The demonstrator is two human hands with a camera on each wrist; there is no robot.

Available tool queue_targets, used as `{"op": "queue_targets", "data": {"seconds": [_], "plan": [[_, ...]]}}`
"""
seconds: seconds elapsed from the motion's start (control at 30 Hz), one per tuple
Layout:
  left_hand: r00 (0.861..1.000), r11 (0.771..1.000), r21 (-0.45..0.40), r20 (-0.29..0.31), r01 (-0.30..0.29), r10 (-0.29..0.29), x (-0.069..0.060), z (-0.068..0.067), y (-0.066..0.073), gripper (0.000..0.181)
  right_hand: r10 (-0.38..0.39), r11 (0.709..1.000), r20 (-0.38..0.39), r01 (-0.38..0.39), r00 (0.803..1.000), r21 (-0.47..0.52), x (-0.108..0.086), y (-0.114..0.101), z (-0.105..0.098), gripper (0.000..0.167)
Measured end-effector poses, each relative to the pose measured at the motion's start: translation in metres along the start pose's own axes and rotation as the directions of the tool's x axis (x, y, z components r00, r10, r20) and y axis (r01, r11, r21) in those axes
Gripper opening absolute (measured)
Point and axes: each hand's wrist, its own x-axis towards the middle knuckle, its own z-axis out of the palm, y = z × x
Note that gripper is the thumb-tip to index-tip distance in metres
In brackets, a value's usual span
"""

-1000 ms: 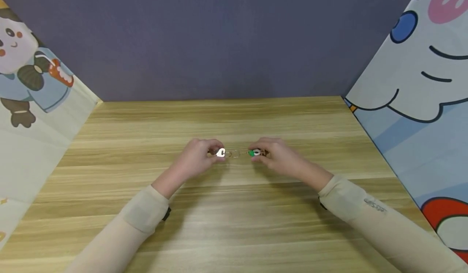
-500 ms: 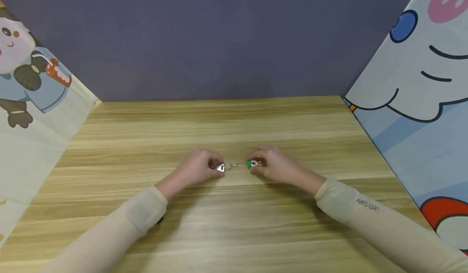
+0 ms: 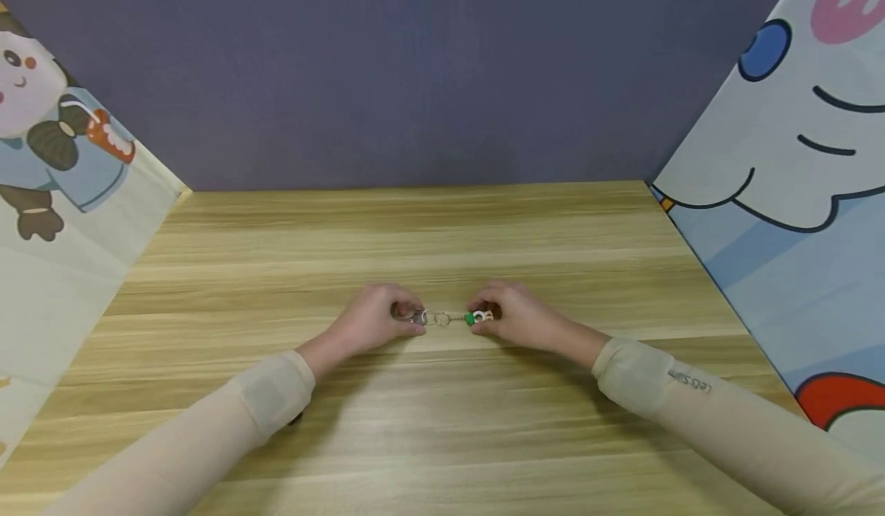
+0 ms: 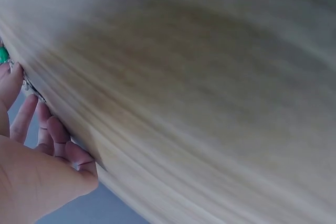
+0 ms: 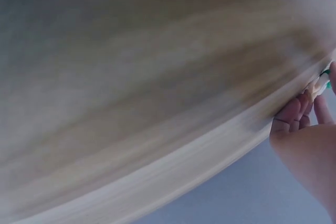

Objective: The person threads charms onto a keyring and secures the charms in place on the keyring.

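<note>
A keychain stretches between the two hands, low over or on the tabletop at the middle. At its left end is a small silvery metal piece, joined by rings and a short chain to a green, white and tan charm. My left hand has thumb and index finger at the edges of the metal piece, pinching it. The charm sits between the thumb and fingers of my right hand. In the right wrist view the charm is partly covered by fingers; the left wrist view shows little of the metal piece.
The wood-grain tabletop runs back to a dark blue-grey panel. Cartoon-printed panels stand at the left and right.
Both hands have come lower and nearer the person with the keychain. The metal piece has turned from bright and upright-facing to flatter and duller, and the keychain lies straighter between the hands.
</note>
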Motion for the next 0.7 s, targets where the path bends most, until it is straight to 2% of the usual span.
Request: {"op": "queue_targets", "data": {"seconds": [0.33, 0.7], "plan": [[0.999, 1.000, 0.002, 0.049, 0.019, -0.019, 0.002, -0.003, -0.001, 0.028, 0.005, 1.000, 0.003, -0.005, 1.000, -0.004, 0.000, 0.000, -0.002, 0.028], [0.987, 0.998, -0.042, 0.153, 0.048, -0.041, 0.003, -0.012, 0.000, 0.028, 0.033, 0.999, 0.028, -0.034, 0.999, 0.014, 0.001, 0.001, -0.002, 0.028]]}}
